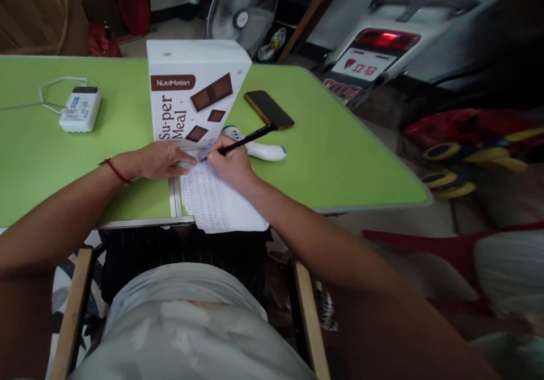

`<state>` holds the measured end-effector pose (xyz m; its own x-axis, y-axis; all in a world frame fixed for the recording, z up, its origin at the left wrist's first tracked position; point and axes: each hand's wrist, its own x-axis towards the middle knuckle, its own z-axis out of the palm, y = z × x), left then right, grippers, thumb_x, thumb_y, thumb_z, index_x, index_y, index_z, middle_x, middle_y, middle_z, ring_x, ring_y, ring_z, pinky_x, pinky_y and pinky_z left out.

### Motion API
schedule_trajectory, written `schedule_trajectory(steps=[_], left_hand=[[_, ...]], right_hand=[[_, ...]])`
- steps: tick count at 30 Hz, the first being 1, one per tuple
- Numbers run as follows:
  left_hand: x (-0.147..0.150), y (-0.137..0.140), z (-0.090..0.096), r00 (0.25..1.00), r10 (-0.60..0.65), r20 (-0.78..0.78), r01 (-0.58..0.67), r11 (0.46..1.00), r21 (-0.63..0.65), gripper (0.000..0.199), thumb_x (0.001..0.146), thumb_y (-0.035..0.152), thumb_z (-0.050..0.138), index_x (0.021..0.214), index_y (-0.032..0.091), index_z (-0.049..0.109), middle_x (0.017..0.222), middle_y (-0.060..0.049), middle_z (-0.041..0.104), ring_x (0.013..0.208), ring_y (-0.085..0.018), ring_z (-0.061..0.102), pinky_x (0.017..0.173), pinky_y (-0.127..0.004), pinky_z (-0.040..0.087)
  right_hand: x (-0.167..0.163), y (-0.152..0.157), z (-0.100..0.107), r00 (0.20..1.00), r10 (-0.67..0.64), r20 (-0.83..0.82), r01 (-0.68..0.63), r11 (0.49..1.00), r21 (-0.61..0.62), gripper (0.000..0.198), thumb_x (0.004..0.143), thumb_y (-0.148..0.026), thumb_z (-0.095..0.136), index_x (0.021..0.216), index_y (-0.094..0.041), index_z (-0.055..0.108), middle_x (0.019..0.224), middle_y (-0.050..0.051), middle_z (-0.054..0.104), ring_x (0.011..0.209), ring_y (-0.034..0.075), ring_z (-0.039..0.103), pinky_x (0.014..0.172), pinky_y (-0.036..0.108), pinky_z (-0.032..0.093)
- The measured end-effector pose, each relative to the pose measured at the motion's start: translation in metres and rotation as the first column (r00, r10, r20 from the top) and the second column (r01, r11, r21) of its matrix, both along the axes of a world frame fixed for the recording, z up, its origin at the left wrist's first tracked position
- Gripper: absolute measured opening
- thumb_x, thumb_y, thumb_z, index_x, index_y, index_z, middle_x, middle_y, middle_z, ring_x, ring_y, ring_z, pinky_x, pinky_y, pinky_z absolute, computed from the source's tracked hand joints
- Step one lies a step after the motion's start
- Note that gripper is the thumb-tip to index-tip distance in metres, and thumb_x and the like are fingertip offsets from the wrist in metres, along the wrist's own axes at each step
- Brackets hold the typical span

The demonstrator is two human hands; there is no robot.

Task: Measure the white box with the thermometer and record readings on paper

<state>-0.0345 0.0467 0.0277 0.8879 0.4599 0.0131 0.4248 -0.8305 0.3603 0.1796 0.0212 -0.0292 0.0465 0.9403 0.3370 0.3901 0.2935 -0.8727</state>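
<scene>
A dark pen (pixel 244 140) is gripped in my right hand (pixel 232 161), its tip down on the paper (pixel 208 195). Dense lines of handwriting cover the left part of this paper, which hangs a little over the table's near edge. My left hand (pixel 164 160) lies with fingers extended, the index fingertip on the paper's upper left near the pen tip. Just behind both hands stands a white box (pixel 195 91) printed "NutriMotion Su-per Meal". A white and blue handheld device (pixel 267 151), partly covered by the right hand and pen, lies to the right.
On the green table (pixel 340 164), a phone (pixel 270 109) lies right of the box and a white adapter (pixel 80 109) with a cable lies left. Beyond are a fan (pixel 242 17) and a scooter (pixel 378 45). A red chair (pixel 425 244) stands at right.
</scene>
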Motion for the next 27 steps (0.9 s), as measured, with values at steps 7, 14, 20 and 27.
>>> schedule_trajectory(steps=[7,14,20,27], left_hand=[[0.001,-0.001,0.001,0.999,0.010,-0.032,-0.010,1.000,0.005,0.038,0.092,0.025,0.060,0.128,0.018,0.073,0.055,0.002,0.062,0.056,-0.014,0.052,0.065,-0.025,0.039],[0.001,0.001,0.001,1.000,0.003,-0.013,-0.003,1.000,0.005,0.038,0.091,0.023,0.061,0.126,0.017,0.073,0.060,0.001,0.065,0.062,-0.015,0.056,0.069,-0.026,0.042],[0.002,-0.001,0.003,1.000,0.015,-0.027,-0.016,0.999,-0.032,0.039,0.091,0.022,0.060,0.126,0.013,0.072,0.057,0.002,0.063,0.056,-0.012,0.051,0.065,-0.025,0.038],[0.001,-0.001,0.002,1.000,0.019,0.005,-0.019,0.999,-0.046,0.036,0.091,0.023,0.062,0.124,0.014,0.073,0.056,0.004,0.059,0.054,-0.012,0.050,0.066,-0.026,0.040]], right_hand=[[-0.002,-0.002,0.005,1.000,-0.021,0.006,0.021,1.000,-0.003,0.026,0.068,-0.010,0.060,0.057,-0.024,0.042,0.055,-0.006,0.041,0.058,0.012,0.042,0.061,0.032,0.039],[-0.002,-0.004,0.005,0.999,-0.027,0.029,0.027,1.000,0.003,0.027,0.068,-0.010,0.061,0.056,-0.024,0.042,0.055,-0.006,0.042,0.059,0.013,0.041,0.061,0.032,0.038],[0.000,0.001,-0.004,0.997,-0.075,-0.023,0.076,0.996,0.042,0.028,0.073,-0.011,0.061,0.058,-0.025,0.041,0.056,-0.007,0.040,0.058,0.012,0.041,0.060,0.031,0.037],[0.002,0.003,-0.008,0.998,-0.060,-0.022,0.061,0.997,0.055,0.028,0.073,-0.008,0.059,0.060,-0.024,0.040,0.057,-0.007,0.039,0.060,0.012,0.041,0.060,0.030,0.037]])
